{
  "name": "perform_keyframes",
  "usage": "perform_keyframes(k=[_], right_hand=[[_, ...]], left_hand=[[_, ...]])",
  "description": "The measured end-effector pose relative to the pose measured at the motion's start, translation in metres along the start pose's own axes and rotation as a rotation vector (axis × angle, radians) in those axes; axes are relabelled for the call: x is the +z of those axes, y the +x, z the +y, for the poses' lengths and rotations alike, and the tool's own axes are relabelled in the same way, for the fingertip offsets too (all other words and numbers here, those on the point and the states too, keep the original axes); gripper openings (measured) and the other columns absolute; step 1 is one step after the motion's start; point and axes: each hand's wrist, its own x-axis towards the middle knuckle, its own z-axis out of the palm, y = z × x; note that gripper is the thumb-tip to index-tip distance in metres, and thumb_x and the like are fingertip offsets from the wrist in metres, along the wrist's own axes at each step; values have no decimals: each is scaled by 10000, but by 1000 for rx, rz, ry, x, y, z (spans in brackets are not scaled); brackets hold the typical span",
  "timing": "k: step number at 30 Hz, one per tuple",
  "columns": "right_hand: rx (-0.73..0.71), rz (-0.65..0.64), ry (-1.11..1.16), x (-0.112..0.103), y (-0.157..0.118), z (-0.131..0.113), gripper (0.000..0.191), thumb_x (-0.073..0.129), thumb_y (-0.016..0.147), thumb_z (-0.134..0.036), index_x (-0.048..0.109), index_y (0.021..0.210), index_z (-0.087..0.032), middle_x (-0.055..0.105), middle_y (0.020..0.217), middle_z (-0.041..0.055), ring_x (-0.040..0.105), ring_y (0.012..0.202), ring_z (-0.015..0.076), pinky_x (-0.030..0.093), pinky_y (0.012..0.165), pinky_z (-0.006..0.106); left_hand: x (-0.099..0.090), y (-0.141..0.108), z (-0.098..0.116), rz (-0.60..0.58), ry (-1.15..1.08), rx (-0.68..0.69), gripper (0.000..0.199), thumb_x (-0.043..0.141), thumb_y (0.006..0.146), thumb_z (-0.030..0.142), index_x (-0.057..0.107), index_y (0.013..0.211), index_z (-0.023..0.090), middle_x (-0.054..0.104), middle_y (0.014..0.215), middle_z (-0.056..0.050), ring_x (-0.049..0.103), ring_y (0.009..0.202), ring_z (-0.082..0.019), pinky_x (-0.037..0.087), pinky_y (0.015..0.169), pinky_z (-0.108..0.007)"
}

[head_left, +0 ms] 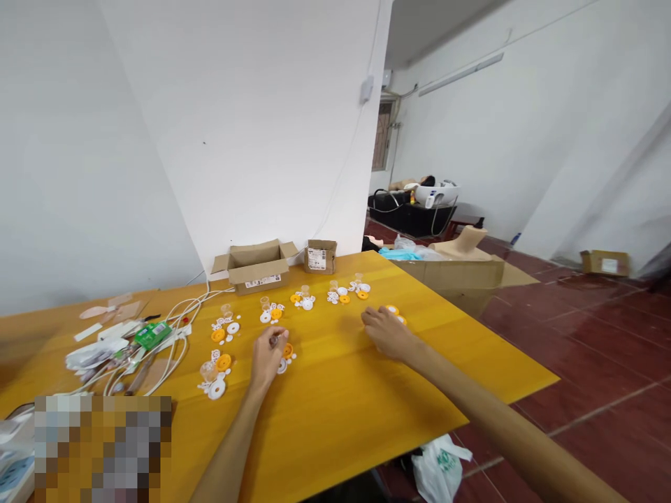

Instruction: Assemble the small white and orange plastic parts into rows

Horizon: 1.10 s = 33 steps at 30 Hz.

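My left hand [268, 356] is above the yellow table, fingers curled around a small item I cannot make out. Right beside it lie an orange round plastic piece [288, 351] and a white round piece [282, 366], partly covered by the hand. Further right, my right hand [386, 332] rests low at the tabletop with its fingers bent together; whatever is under the fingertips is hidden. Just behind it are orange and white round pieces [392, 309]. To the left sits a similar group with a clear cup [208, 371], an orange disc [224, 362] and a white disc [216, 388].
Several more such groups form a row across the table [335, 405]. An open cardboard box [256, 269] and a smaller box [321, 257] stand against the wall. White cables [181, 335] and a green packet [152, 336] clutter the left. Table edges drop off at right.
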Motion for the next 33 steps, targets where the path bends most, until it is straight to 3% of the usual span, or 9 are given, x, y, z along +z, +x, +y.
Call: perform_keyframes(k=[7, 14, 25, 29, 31, 33], right_hand=[[191, 114, 134, 1, 26, 42, 299, 492, 886, -25, 743, 964, -169, 731, 1094, 149, 631, 1068, 251, 456, 816, 316], [403, 189, 267, 16, 52, 78, 306, 469, 897, -67, 753, 891, -179, 737, 1136, 153, 657, 1084, 268, 510, 876, 341], [327, 233, 473, 27, 55, 91, 246, 546, 862, -120, 760, 790, -219, 745, 1108, 116, 663, 1095, 267, 528, 946, 373], [373, 397, 577, 13, 36, 78, 264, 507, 944, -239, 765, 889, -224, 735, 1127, 124, 660, 1101, 285, 513, 975, 412], [321, 504, 619, 6, 10, 55, 296, 468, 991, -329, 751, 983, -243, 724, 1162, 111, 656, 1115, 281, 506, 990, 432], [183, 529, 591, 4, -21, 22, 288, 492, 995, -417, 720, 1084, -264, 696, 1239, 106, 627, 1176, 283, 487, 1021, 461]], left_hand=[[0, -2, 3, -8, 12, 1, 290, 607, 753, 477, 721, 745, 211, 725, 720, -44, 658, 699, -220, 533, 724, -342], [1, -2, -1, -29, 30, -22, 300, 636, 743, 504, 723, 731, 218, 716, 681, -43, 669, 701, -235, 540, 728, -352], [1, -1, -2, -13, 64, -5, 293, 628, 767, 494, 730, 791, 221, 752, 802, -56, 680, 758, -234, 545, 771, -355], [1, -2, -4, 86, 53, 9, 305, 645, 766, 494, 737, 875, 225, 757, 984, -77, 697, 882, -237, 546, 791, -336], [1, -1, -7, 103, 53, 4, 314, 648, 766, 497, 736, 896, 225, 751, 1010, -79, 700, 890, -236, 547, 796, -337], [3, 0, -9, 96, 63, 0, 313, 655, 761, 504, 734, 883, 227, 752, 968, -74, 697, 852, -232, 550, 796, -342]])
